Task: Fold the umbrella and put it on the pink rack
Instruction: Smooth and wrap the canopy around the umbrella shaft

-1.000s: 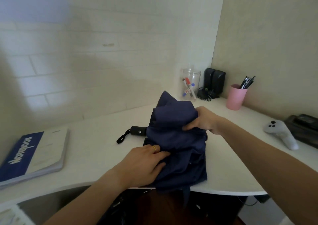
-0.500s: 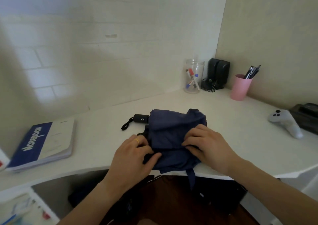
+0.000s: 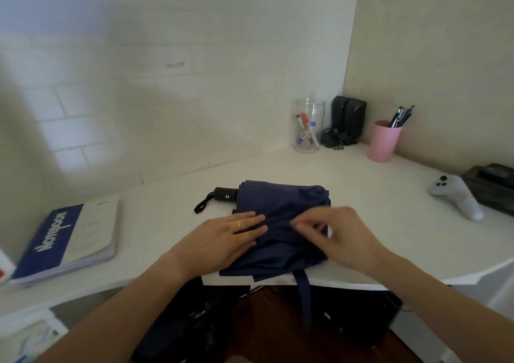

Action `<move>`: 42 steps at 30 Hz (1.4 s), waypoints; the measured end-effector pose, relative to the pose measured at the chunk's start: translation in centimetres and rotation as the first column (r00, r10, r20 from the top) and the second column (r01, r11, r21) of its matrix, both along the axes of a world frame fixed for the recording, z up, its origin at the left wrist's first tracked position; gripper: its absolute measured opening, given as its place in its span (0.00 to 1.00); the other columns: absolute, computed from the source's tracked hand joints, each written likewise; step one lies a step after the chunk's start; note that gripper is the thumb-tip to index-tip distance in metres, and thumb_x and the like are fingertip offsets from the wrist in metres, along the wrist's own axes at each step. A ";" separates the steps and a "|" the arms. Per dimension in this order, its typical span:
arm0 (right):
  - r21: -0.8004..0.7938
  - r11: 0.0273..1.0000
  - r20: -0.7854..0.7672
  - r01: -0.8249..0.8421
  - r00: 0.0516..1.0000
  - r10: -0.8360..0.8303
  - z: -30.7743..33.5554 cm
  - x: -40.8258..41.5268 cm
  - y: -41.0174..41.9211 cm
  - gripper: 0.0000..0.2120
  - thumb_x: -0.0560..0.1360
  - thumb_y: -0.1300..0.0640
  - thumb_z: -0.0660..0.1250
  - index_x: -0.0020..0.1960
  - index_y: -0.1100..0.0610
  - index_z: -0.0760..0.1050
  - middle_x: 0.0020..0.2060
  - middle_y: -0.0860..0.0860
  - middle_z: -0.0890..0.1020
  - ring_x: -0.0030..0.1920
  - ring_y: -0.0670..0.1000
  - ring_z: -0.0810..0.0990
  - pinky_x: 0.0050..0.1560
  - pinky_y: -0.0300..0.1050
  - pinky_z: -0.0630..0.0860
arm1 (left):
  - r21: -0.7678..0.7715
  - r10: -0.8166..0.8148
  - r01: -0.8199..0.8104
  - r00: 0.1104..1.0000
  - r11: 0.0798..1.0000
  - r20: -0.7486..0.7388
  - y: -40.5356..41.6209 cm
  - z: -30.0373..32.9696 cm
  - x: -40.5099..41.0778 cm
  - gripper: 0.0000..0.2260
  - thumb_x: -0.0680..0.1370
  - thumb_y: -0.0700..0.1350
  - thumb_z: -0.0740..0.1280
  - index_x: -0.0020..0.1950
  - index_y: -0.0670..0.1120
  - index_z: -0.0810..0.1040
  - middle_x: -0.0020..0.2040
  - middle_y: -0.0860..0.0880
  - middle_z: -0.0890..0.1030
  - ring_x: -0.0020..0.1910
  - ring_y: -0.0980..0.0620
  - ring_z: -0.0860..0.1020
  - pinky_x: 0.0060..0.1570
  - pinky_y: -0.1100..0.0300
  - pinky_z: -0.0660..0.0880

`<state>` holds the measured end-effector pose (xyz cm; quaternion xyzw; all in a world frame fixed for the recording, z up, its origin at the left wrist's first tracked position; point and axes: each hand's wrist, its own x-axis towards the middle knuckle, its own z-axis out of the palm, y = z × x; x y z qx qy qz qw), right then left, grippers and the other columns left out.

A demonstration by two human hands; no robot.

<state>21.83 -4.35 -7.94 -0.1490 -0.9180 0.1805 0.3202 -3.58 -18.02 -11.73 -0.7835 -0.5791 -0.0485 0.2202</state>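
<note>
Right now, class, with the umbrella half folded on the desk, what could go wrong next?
The umbrella lies at the desk edge with its strap dangling over; it may slide off or snag. The loose cloth could spring open if the flat left hand lifts. The right hand is blurred, so its hold is uncertain.

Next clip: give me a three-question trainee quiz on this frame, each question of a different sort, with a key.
1. True or false: the umbrella lies on the white desk with its black handle pointing towards the notebook.
2. Which hand lies flat on the fabric? A. left hand B. right hand C. neither
3. Fill in: the umbrella's closing strap hangs over the desk's ____ edge.

Key: 1. true. 2. A; the right hand is blurred, with its fingers bent over the fabric. 3. front.
</note>
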 end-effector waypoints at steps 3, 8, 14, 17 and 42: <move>-0.342 0.899 -0.235 0.274 0.901 -0.365 3.3 -2.3 3.5 0.05 0.76 0.51 0.72 0.50 0.51 0.83 0.46 0.46 0.86 0.44 0.44 0.81 0.51 0.43 0.79 | 0.048 -0.021 0.021 1.000 0.999 -0.005 0.0 -0.3 0.4 0.23 0.87 0.52 0.50 0.71 0.47 0.79 0.71 0.49 0.79 0.70 0.50 0.78 0.67 0.53 0.77; -0.471 0.752 0.578 0.461 0.805 -0.132 4.3 -5.3 9.1 0.30 0.69 0.40 0.76 0.60 0.61 0.80 0.58 0.57 0.82 0.55 0.54 0.79 0.61 0.53 0.76 | 0.166 -0.106 0.114 0.993 0.980 -0.057 -0.4 -0.4 0.5 0.16 0.85 0.48 0.60 0.64 0.45 0.84 0.65 0.48 0.84 0.62 0.50 0.83 0.61 0.54 0.81; -0.291 0.912 0.704 0.290 0.710 -0.001 4.1 -6.3 8.7 0.23 0.66 0.46 0.80 0.54 0.59 0.83 0.45 0.52 0.85 0.45 0.54 0.83 0.44 0.46 0.82 | 0.130 -0.157 0.171 0.982 0.977 -0.108 -1.4 -0.4 0.4 0.16 0.82 0.41 0.62 0.68 0.43 0.80 0.61 0.47 0.85 0.55 0.49 0.84 0.50 0.56 0.83; -0.092 0.968 0.665 0.234 0.738 -0.115 3.6 -6.6 7.7 0.25 0.65 0.42 0.79 0.54 0.56 0.78 0.47 0.51 0.81 0.46 0.54 0.79 0.44 0.47 0.79 | 0.150 -0.114 0.120 0.992 0.981 -0.052 -1.2 -0.5 0.5 0.14 0.83 0.44 0.64 0.66 0.45 0.81 0.58 0.48 0.86 0.52 0.49 0.84 0.46 0.55 0.83; -0.300 0.953 0.483 -0.032 0.857 0.181 2.1 -3.0 8.3 0.27 0.69 0.42 0.76 0.66 0.43 0.73 0.57 0.42 0.81 0.55 0.44 0.80 0.58 0.43 0.77 | 0.081 0.206 -0.219 0.969 0.972 0.138 2.5 2.4 0.5 0.26 0.75 0.52 0.68 0.73 0.50 0.73 0.49 0.47 0.79 0.44 0.45 0.80 0.36 0.51 0.80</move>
